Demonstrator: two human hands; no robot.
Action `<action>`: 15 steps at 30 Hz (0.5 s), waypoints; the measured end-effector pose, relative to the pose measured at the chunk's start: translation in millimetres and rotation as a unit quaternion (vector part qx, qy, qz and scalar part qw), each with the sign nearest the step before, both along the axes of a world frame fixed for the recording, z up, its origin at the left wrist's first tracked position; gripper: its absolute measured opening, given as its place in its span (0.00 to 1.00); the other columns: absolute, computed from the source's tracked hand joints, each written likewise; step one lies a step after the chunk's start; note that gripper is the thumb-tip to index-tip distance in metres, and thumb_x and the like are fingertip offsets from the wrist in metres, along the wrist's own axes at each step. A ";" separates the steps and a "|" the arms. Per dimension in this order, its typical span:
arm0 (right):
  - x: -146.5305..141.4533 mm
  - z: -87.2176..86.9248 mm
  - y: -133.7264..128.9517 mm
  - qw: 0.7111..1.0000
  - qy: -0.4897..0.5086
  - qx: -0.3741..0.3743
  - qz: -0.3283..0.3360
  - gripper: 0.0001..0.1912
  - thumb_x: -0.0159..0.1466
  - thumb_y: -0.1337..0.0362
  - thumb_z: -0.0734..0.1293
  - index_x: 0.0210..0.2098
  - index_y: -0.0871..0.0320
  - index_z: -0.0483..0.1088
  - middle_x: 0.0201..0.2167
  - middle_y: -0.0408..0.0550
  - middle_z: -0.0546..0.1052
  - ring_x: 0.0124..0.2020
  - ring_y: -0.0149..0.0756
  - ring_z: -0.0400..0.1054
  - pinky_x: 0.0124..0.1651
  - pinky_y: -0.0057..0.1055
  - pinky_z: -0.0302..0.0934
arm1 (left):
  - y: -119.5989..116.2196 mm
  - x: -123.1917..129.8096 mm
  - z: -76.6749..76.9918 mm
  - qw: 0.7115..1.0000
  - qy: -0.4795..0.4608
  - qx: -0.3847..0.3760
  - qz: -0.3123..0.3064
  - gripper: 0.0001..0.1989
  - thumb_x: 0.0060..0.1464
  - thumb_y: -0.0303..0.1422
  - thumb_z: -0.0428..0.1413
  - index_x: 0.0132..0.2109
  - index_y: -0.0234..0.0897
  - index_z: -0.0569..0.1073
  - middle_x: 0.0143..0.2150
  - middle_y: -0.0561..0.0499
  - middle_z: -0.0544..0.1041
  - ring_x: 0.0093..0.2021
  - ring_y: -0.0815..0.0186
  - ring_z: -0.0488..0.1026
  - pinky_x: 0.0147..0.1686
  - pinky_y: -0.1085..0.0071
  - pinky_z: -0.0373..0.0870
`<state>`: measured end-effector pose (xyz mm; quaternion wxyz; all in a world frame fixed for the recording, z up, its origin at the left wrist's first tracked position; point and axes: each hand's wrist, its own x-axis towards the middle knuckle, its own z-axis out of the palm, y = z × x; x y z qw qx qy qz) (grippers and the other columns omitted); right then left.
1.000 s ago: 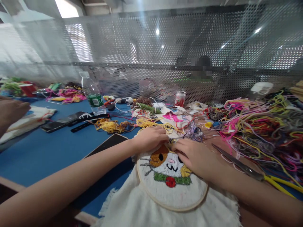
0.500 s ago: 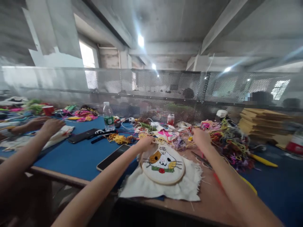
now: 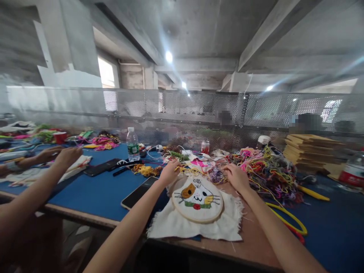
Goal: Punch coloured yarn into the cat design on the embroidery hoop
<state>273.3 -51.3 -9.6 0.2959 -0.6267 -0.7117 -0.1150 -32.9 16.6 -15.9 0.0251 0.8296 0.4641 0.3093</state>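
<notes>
A round hoop with an embroidered cat face (image 3: pixel 197 199) lies on white frayed cloth (image 3: pixel 163 223) at the table's front edge. Beyond the hoop's upper left side, my left hand (image 3: pixel 170 172) has its fingers bent together at some yellow thread (image 3: pixel 182 169); what they grip is too small to make out. My right hand (image 3: pixel 236 177) is past the hoop's upper right, fingers pinched beside purple thread (image 3: pixel 216 175); anything between them is hidden. A large tangle of coloured yarn (image 3: pixel 270 170) lies to its right.
A phone (image 3: pixel 139 193) lies left of the hoop. Behind are a water bottle (image 3: pixel 132 145) and a can (image 3: pixel 205 146). Yellow hoops (image 3: pixel 295 222) and stacked brown envelopes (image 3: pixel 309 151) are at the right. Another person's hands (image 3: pixel 66 156) work over cloth at the left.
My right hand has moved left and down, nearer the purple thread. My left hand has shifted slightly left, its fingers drawn up by the yellow thread. The view has tilted up a little.
</notes>
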 end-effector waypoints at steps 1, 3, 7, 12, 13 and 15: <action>2.2 -1.7 1.3 1.000 -0.006 -0.002 -0.006 0.15 0.59 0.72 0.55 0.36 0.57 0.71 0.40 0.47 0.73 0.39 0.35 0.66 0.38 0.28 0.56 | -0.6 0.4 0.4 1.000 0.001 -0.001 0.000 0.10 0.50 0.27 0.47 0.38 0.37 0.70 0.42 0.46 0.70 0.46 0.62 0.65 0.44 0.67 0.63; 6.1 -5.2 3.7 0.999 -0.019 -0.016 -0.020 0.15 0.58 0.73 0.55 0.34 0.58 0.72 0.39 0.49 0.73 0.41 0.36 0.65 0.41 0.29 0.57 | -1.3 0.9 0.9 1.000 0.000 0.000 -0.001 0.10 0.51 0.26 0.47 0.39 0.37 0.70 0.43 0.46 0.69 0.46 0.61 0.65 0.45 0.66 0.63; 9.7 -9.9 6.7 0.996 -0.059 -0.029 -0.068 0.18 0.55 0.76 0.57 0.40 0.61 0.73 0.50 0.56 0.67 0.52 0.43 0.58 0.53 0.36 0.51 | -0.5 0.7 -1.6 1.000 0.007 -0.004 -0.006 0.10 0.51 0.26 0.47 0.38 0.36 0.71 0.43 0.46 0.69 0.46 0.62 0.65 0.46 0.65 0.62; 4.3 -11.4 8.3 0.994 -0.084 -0.054 0.055 0.25 0.51 0.74 0.62 0.49 0.57 0.67 0.54 0.52 0.63 0.55 0.41 0.53 0.57 0.38 0.47 | 2.7 1.2 -8.9 0.999 0.036 -0.009 -0.035 0.08 0.49 0.25 0.47 0.35 0.35 0.71 0.40 0.46 0.70 0.44 0.63 0.65 0.45 0.68 0.63; 1.5 -11.9 8.2 0.990 -0.091 -0.062 0.093 0.24 0.52 0.72 0.63 0.49 0.57 0.66 0.54 0.51 0.64 0.55 0.40 0.54 0.57 0.37 0.47 | 3.1 1.6 -10.0 0.998 0.038 -0.006 -0.041 0.08 0.49 0.25 0.47 0.34 0.35 0.71 0.40 0.46 0.70 0.45 0.63 0.65 0.45 0.68 0.62; -5.5 -13.1 7.4 0.983 -0.108 -0.069 0.131 0.21 0.54 0.68 0.64 0.49 0.57 0.67 0.51 0.52 0.65 0.54 0.40 0.55 0.55 0.38 0.48 | 3.7 2.3 -11.4 0.998 0.037 -0.004 -0.042 0.08 0.50 0.26 0.48 0.34 0.35 0.71 0.41 0.45 0.69 0.46 0.62 0.64 0.47 0.67 0.62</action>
